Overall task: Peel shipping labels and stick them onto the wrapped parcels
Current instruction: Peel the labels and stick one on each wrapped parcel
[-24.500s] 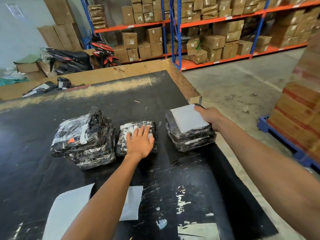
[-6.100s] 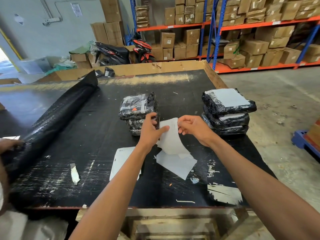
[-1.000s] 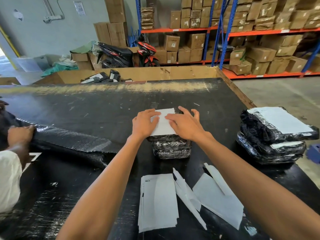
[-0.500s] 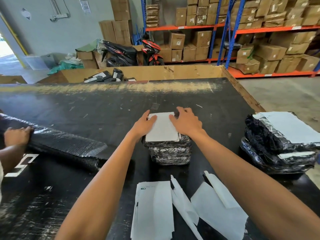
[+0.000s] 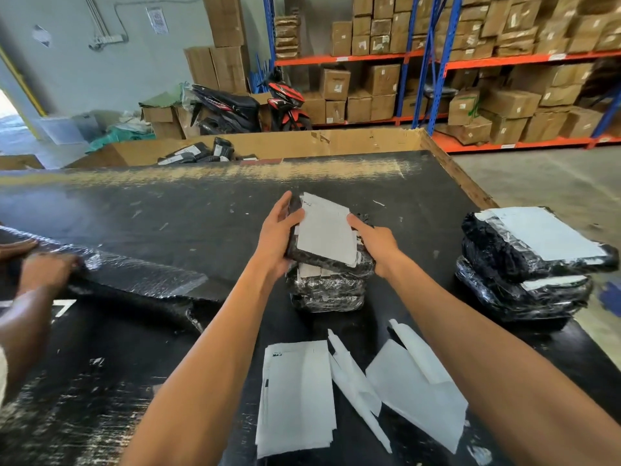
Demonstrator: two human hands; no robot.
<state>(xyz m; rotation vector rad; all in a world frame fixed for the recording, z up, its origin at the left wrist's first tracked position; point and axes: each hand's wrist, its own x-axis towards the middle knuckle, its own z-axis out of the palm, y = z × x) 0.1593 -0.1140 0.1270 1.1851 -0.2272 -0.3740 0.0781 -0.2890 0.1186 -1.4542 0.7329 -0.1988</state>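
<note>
A black-wrapped parcel (image 5: 331, 260) with a white shipping label (image 5: 326, 230) on top is tilted up off a small stack of wrapped parcels (image 5: 327, 290) at the table's middle. My left hand (image 5: 277, 235) grips its left edge and my right hand (image 5: 378, 245) grips its right edge. To the right sits a stack of labelled parcels (image 5: 527, 264). A stack of label sheets (image 5: 297, 395) and peeled backing papers (image 5: 413, 385) lie on the black table (image 5: 201, 216) near me.
Another person's hands (image 5: 43, 267) hold a roll of black bubble wrap (image 5: 134, 284) at the left. A cardboard bin (image 5: 302, 144) with black packets stands behind the table. Shelves of boxes (image 5: 470, 79) and a motorbike (image 5: 255, 105) are beyond.
My hands went from pressing the label flat on the top parcel to gripping that parcel's sides and tilting it up off the stack.
</note>
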